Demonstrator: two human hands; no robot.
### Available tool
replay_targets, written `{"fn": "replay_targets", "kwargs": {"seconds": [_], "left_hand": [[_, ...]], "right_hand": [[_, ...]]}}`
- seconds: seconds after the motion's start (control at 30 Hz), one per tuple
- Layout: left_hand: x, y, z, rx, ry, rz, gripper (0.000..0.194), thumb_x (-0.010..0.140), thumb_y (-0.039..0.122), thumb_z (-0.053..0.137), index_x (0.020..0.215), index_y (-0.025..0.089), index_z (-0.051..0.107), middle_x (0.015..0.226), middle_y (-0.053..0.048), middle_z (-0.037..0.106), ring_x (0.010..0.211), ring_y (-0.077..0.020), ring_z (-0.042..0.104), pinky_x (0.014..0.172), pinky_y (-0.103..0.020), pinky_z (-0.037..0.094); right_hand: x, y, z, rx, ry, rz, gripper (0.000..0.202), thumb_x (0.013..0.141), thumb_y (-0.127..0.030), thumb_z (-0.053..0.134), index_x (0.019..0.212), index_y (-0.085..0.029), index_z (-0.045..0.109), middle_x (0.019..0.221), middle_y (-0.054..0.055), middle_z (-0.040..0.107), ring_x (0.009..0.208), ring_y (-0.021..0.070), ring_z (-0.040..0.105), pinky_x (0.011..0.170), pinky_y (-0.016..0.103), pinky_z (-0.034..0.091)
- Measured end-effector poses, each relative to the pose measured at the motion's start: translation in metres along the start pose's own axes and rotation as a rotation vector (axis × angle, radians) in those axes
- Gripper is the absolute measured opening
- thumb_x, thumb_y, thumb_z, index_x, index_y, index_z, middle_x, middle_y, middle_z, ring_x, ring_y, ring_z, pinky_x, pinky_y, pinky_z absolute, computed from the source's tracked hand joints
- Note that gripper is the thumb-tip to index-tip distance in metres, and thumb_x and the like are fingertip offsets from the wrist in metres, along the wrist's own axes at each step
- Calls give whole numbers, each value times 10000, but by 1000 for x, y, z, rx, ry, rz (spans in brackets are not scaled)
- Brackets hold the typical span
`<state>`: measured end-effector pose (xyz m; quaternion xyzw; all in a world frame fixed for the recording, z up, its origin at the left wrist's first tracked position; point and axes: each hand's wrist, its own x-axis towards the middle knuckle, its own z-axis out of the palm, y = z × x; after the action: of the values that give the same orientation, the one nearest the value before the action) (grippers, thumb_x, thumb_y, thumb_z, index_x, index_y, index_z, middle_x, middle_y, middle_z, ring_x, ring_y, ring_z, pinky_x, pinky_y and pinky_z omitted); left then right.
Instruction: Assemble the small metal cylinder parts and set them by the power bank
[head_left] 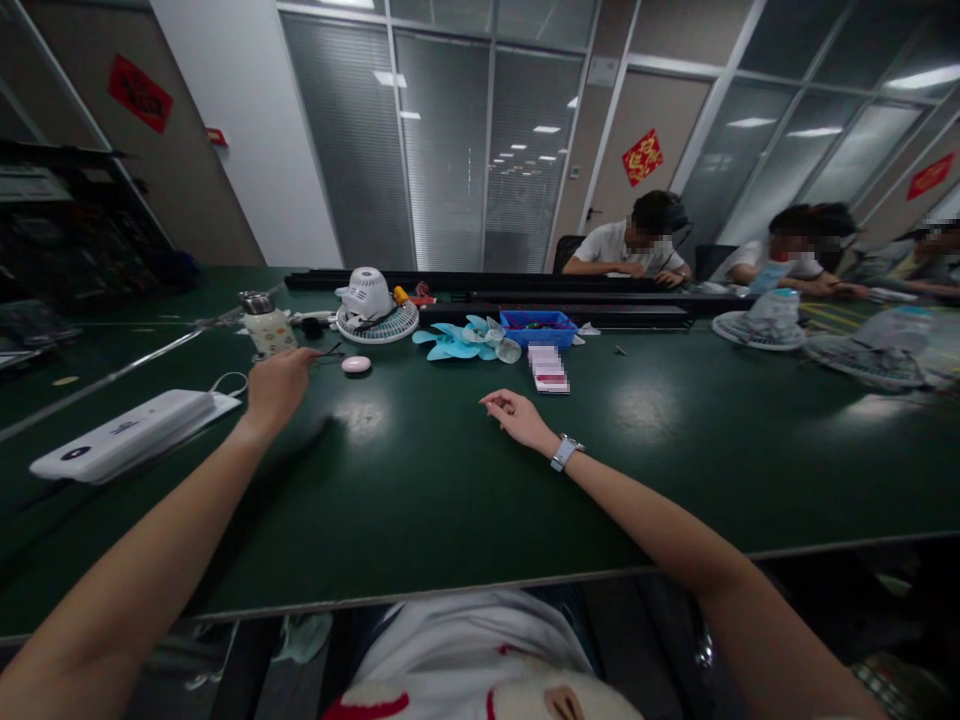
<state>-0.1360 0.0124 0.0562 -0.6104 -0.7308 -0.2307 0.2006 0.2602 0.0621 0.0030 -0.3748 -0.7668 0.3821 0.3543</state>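
My left hand (279, 388) is raised at the left, its fingers closed on a thin dark object (330, 350) too small to name. Just behind that hand stands a patterned bottle (268, 328) with a metal lid, and a pale pink oval case (356, 365) lies to its right. My right hand (517, 415), with a watch (564, 453) on the wrist, rests near the middle of the green table (450, 500). Its fingers are loosely curled, and whether anything is between them is hidden. Beyond it lies a phone-like item (548, 368), partly pixelated.
Farther back are a white fan part (370, 300), blue fan blades (459, 340) and a blue tray (536, 327) with small parts. A white elongated device (127, 435) lies at the left. More fan parts (772, 320) are at the right, with people seated behind.
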Motion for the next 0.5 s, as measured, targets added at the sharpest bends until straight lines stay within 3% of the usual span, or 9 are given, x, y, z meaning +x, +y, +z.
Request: {"fn": "replay_targets", "kwargs": {"seconds": [0.2,0.5], "left_hand": [[14,-47,13,78,67,-134,367,926,314,462,1181,140,660,1074,-118,688,886,-232,603,766,-282,412],[20,-55,25,56,50,-150,382,909,329,464,1153,122,673,1062,-114,691,840,-224,586,737,-265,386]], "right_hand": [[-1,-6,0,-20,18,19,210,886,-255,536,1027,-151,652,807,18,613,582,83,501,530,210,425],[0,-2,0,-32,0,1,218,886,-273,542,1037,-156,648,805,15,610,586,85,495,527,210,412]]}}
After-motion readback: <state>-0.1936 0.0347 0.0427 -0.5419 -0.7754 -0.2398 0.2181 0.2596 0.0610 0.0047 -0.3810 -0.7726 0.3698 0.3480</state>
